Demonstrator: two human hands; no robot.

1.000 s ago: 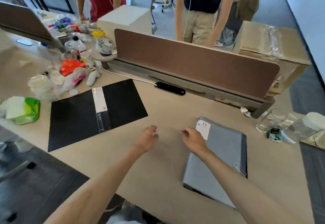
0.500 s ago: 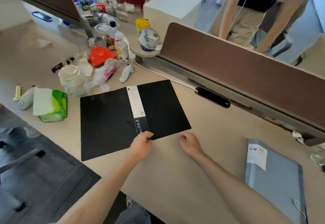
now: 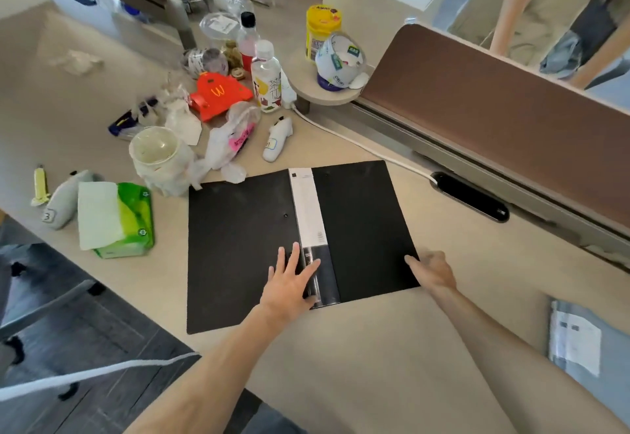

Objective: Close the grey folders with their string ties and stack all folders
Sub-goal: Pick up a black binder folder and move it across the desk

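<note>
A black folder lies opened flat on the beige worktop, its white and dark spine strip running up the middle. The left hand rests palm down on the near end of the spine, fingers spread wide and flat, so its grip is open and holds nothing. The right hand sits at the near right corner of the folder, fingers loosely curled and touching the cover's edge; whether its grip has pinched the cover I cannot tell. A grey folder with a white label lies closed at the right edge of view, well apart from the black one. Behind the black folder, to the left, sit a green tissue pack, a plastic cup and a bottle.
</note>
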